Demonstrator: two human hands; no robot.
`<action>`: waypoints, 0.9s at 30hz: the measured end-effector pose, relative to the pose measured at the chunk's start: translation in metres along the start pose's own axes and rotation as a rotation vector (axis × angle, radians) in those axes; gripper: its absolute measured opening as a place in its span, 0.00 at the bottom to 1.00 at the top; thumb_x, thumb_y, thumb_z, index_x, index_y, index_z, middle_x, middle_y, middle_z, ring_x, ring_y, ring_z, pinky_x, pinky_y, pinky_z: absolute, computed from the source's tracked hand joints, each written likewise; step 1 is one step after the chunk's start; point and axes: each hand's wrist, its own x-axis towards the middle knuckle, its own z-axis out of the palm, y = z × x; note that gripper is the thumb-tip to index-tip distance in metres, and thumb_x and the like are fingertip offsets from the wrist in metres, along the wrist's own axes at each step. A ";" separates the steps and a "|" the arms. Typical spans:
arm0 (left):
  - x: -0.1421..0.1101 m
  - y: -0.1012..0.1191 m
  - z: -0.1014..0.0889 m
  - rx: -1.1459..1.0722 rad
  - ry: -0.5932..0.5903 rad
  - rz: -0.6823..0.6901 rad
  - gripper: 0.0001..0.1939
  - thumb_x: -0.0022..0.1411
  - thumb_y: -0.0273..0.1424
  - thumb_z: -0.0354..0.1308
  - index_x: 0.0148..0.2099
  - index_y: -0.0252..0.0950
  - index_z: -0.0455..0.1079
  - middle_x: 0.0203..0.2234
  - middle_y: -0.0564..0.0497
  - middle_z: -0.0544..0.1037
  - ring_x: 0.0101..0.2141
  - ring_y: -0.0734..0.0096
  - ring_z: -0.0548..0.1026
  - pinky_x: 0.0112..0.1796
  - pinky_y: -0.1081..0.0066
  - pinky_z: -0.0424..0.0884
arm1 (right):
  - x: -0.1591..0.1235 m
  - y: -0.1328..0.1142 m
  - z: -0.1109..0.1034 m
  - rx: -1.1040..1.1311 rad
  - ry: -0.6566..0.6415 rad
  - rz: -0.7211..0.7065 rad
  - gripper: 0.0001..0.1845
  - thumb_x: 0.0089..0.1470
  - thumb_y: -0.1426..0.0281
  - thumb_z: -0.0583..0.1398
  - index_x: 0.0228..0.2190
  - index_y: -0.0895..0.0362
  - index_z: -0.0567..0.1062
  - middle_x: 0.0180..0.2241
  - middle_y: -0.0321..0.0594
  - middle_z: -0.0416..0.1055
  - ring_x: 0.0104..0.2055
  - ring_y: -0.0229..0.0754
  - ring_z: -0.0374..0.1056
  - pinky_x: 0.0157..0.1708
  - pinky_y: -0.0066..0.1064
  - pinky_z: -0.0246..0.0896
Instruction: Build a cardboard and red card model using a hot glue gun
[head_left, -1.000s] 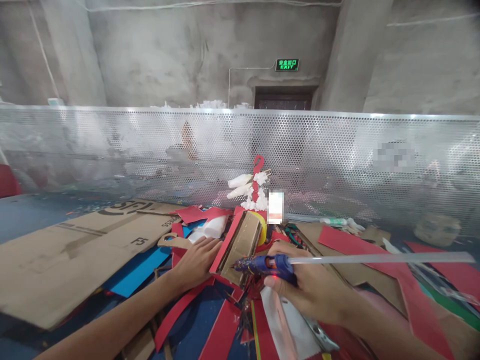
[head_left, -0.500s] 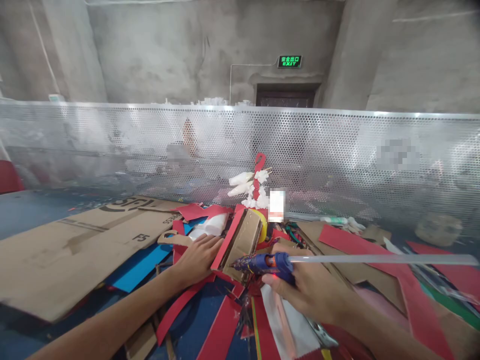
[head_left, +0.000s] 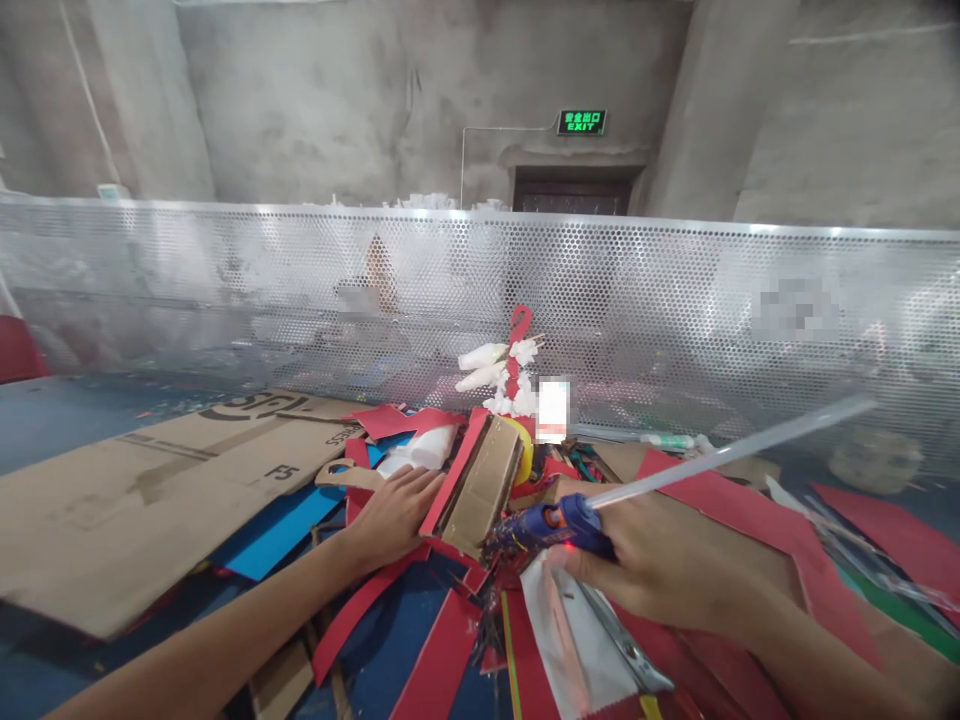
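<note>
My right hand (head_left: 660, 570) is closed round a blue hot glue gun (head_left: 551, 527), whose nozzle points left and down at the lower edge of a small cardboard piece (head_left: 480, 490) trimmed with red paper. A long clear glue stick (head_left: 731, 450) sticks out of the gun's back, up and to the right. My left hand (head_left: 394, 515) lies with fingers stretched flat against the red left side of the cardboard piece, steadying it.
Flattened brown cardboard (head_left: 135, 500) covers the left of the blue table. Red and blue paper scraps (head_left: 442, 660) lie all round. A perforated metal screen (head_left: 675, 310) runs across the back. A red and white ornament (head_left: 510, 375) stands before it.
My right hand has moved slightly right and down, tipping the glue gun so its nozzle drops and the glue stick swings upward. My left hand stays put.
</note>
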 end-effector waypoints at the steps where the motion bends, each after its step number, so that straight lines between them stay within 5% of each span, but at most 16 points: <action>1: 0.000 0.000 0.000 -0.005 0.003 0.006 0.14 0.63 0.33 0.58 0.51 0.36 0.68 0.44 0.43 0.78 0.43 0.54 0.73 0.45 0.59 0.64 | 0.000 0.000 0.000 0.031 -0.011 -0.002 0.14 0.63 0.57 0.59 0.32 0.55 0.71 0.30 0.38 0.71 0.27 0.39 0.62 0.26 0.32 0.52; 12: 0.001 0.002 0.002 0.048 0.032 0.091 0.15 0.68 0.39 0.55 0.50 0.35 0.69 0.40 0.44 0.77 0.39 0.55 0.72 0.43 0.58 0.64 | 0.005 0.004 0.026 0.018 0.039 -0.119 0.18 0.67 0.56 0.55 0.30 0.55 0.68 0.35 0.39 0.71 0.32 0.39 0.64 0.33 0.34 0.54; 27: 0.001 0.001 0.000 0.033 0.006 0.016 0.09 0.66 0.35 0.56 0.45 0.36 0.68 0.40 0.45 0.77 0.39 0.57 0.72 0.42 0.60 0.63 | 0.002 0.004 0.015 -0.050 0.015 -0.089 0.15 0.64 0.58 0.57 0.31 0.55 0.70 0.32 0.40 0.72 0.30 0.40 0.64 0.29 0.32 0.52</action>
